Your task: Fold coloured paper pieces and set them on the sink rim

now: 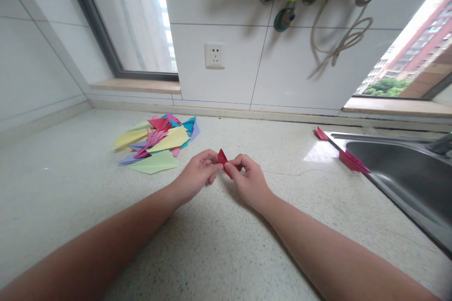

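A small piece of folded red paper is held over the middle of the counter between my two hands. My left hand pinches its left side with thumb and fingers. On the other side, my right hand grips it the same way, the thumbs close together. Part of the paper is hidden behind my fingers. To the left lies a pile of folded paper planes in yellow, green, pink, blue and purple. A magenta and red paper plane rests at the sink's edge, with a smaller red folded paper behind it.
A steel sink is set into the speckled counter at the right. The tiled wall behind carries a socket, pipe valves and a looped cable. Windows stand on both sides.
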The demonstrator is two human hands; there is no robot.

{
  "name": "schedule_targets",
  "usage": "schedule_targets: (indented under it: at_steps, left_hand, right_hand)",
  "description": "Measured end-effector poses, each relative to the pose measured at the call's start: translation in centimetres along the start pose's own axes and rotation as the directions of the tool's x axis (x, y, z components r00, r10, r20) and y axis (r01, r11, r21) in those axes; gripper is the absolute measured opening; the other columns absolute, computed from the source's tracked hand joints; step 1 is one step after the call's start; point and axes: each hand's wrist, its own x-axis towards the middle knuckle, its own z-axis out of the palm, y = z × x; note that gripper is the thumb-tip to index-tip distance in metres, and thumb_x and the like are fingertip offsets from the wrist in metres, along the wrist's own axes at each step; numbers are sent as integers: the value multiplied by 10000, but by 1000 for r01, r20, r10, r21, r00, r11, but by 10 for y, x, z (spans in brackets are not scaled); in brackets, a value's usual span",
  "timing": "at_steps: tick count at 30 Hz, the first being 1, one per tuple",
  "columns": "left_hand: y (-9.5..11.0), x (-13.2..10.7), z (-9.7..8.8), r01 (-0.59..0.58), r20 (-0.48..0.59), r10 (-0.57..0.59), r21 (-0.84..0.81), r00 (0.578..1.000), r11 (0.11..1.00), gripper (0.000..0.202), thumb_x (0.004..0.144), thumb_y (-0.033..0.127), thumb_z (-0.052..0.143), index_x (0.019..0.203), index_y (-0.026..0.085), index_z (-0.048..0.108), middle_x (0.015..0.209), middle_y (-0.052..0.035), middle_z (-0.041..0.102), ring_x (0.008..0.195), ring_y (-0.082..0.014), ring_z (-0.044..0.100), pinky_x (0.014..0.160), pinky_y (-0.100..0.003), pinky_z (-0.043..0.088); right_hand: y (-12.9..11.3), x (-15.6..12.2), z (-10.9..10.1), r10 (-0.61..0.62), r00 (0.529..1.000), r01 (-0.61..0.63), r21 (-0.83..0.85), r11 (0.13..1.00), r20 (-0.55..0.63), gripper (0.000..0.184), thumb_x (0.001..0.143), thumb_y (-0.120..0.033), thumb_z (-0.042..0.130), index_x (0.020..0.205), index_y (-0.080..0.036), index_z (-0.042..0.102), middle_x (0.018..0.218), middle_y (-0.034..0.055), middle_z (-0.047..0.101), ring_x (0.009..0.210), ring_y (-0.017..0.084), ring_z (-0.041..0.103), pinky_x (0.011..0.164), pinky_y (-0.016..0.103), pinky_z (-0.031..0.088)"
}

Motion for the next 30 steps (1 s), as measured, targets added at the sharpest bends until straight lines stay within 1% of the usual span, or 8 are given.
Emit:
schedule_targets:
  at_steps: [4,7,10,16,19,22,26,30]
  left_hand:
    - [-1,1,-2,47,-3,-47,-31,999,998,190,836,308,672,942,174,588,671,25,548,539,-79,478,494,-213,353]
    - [1,1,-2,64,-2,-64,-130,998,989,206,835,320,678,950,169,596,783,-17,594,655,-103,537,536,-210,389]
    - [4,1,-1,88,15,-87,-248,996,965,219,871,367,632,947,165,599,894,-59,613,780,-138,574,550,-208,411]
    - [4,1,-1,143,81,-121,-383,989,913,204,876,364,639,963,189,577,884,-43,608,766,-138,580,545,-212,435]
    - [3,1,0,173,118,-139,-365,983,915,235,867,361,650,993,173,587,910,-58,609,769,-143,579,567,-234,463]
    - [3,0,1,163,107,-135,-322,985,933,252,861,362,657,1000,163,589,921,-66,615,767,-141,579,575,-240,467]
    - [3,0,2,120,53,-110,-268,993,956,255,840,340,688,988,164,577,935,-59,634,783,-141,606,623,-250,490]
    - [1,1,4,85,-47,-97,-219,994,972,252,818,324,710,956,148,596,895,-48,656,761,-142,632,710,-303,531]
  right_hand:
    - [3,2,-1,0,999,-3,62,998,52,152,861,-344,629,856,-192,647,788,24,639,739,156,556,709,309,429]
    - [7,4,-1,28,992,-50,179,983,120,202,900,-384,579,910,-189,630,818,27,646,734,147,558,706,301,439]
    - [9,5,-1,31,985,-75,260,963,170,239,937,-398,514,905,-182,614,815,25,629,751,143,556,728,302,444]
    - [10,7,-1,55,972,-125,303,945,230,251,928,-415,522,889,-184,613,799,21,624,743,142,560,721,303,459]
    - [10,10,-1,80,967,-163,349,923,240,246,893,-421,569,892,-183,629,819,30,646,740,142,574,707,302,468]
    - [11,12,-1,103,959,-205,391,897,265,244,854,-413,621,922,-181,654,826,35,665,721,138,575,689,299,463]
    - [12,13,-1,123,953,-232,408,883,276,247,815,-390,670,933,-173,665,784,21,657,681,127,555,667,292,443]
    - [14,14,-1,148,967,-220,389,895,207,232,777,-367,708,883,-169,649,726,-3,621,648,116,525,641,276,420]
